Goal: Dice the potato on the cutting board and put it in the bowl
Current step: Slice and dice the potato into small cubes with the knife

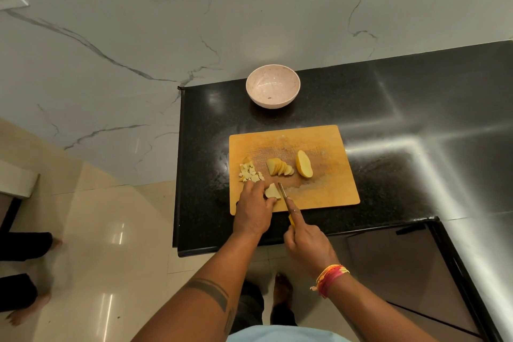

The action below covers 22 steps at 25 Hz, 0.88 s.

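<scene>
I see a glossy black speckled stone surface point(388, 119) throwing back streaks of light. The cutting board point(319, 141) looks like matt wood, scuffed pale mid-board. The bowl point(273, 85) seems smooth speckled pinkish plastic. The knife point(283, 194) blade is shiny metal.

Cutting board point(327, 191) on table point(388, 108), near front edge. Bowl point(273, 85) behind board, well apart. On board: diced pile point(250, 173) at left; sliced fan point(279, 167) at centre; potato half point(304, 164) just right of fan. Potato piece point(272, 191) at board's front, left hand point(254, 209) on it; knife point(283, 194) just right, held by right hand point(306, 244).
</scene>
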Motion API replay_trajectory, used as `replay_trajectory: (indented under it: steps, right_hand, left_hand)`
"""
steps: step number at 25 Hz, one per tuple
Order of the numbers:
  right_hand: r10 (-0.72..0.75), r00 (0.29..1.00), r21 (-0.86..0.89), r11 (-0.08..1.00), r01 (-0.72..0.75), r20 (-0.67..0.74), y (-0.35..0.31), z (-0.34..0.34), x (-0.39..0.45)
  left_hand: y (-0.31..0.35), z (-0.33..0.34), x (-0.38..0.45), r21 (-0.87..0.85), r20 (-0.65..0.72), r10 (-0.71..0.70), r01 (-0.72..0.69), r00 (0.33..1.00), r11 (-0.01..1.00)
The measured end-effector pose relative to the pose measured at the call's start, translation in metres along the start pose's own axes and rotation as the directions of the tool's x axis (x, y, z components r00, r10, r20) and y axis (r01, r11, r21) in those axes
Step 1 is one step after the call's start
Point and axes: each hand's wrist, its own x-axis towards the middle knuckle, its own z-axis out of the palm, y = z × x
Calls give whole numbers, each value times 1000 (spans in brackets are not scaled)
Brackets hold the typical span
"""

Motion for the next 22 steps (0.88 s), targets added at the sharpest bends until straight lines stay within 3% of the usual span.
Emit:
replay_trajectory:
  steps: [7, 22]
  right_hand:
    - [-29, 999, -65, 998, 27, -15, -7, -5, 3]
    - [-4, 998, -244, 970, 19, 64, -7, -1, -11]
  left_hand:
    - [6, -1, 8, 62, 60, 43, -47, 997, 997]
    - [11, -2, 8, 93, 1, 44, -44, 999, 995]
